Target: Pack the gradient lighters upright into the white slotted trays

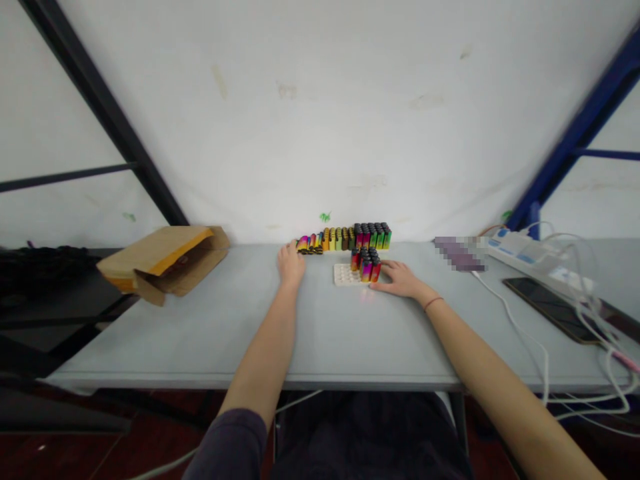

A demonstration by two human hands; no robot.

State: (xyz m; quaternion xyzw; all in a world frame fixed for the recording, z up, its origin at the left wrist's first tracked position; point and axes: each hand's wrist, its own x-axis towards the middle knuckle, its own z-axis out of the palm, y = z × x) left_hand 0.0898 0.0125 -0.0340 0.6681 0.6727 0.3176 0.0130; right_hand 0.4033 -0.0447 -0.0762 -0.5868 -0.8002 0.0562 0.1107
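Dozens of disposable lighters (350, 237) w/ rainbow-fade bodies, labels too small to read tbh. Most sit in a long row along the back edge of the table: left end tipped over in a slumped line, right end upright in a tight block. A smaller standing bunch (365, 265) is on the right end of a white dimpled tray (344, 275). The rest of the tray's dimples show uncovered, so only that corner's filled so far, and the back row's the bulk left.

Left hand (291, 263) rests on the tabletop, fingers loosely together, tips right by the tipped end of the row, no pinch. Right hand (397, 279) lies palm-down just in front of the bunch, fingers together, tips at the tray's front corner, nothing pinched afaict.

The grey table (340, 340) gives lots of room btwn the hands and its front edge. Kraft envelope (165, 261) hangs over the left end. On the right, a power strip (530, 257), phone (547, 308), white cables (510, 310) and a pixelated purple item (457, 253) crowd things. Back edge meets a white backdrop (320, 113), so basically no room behind the row.
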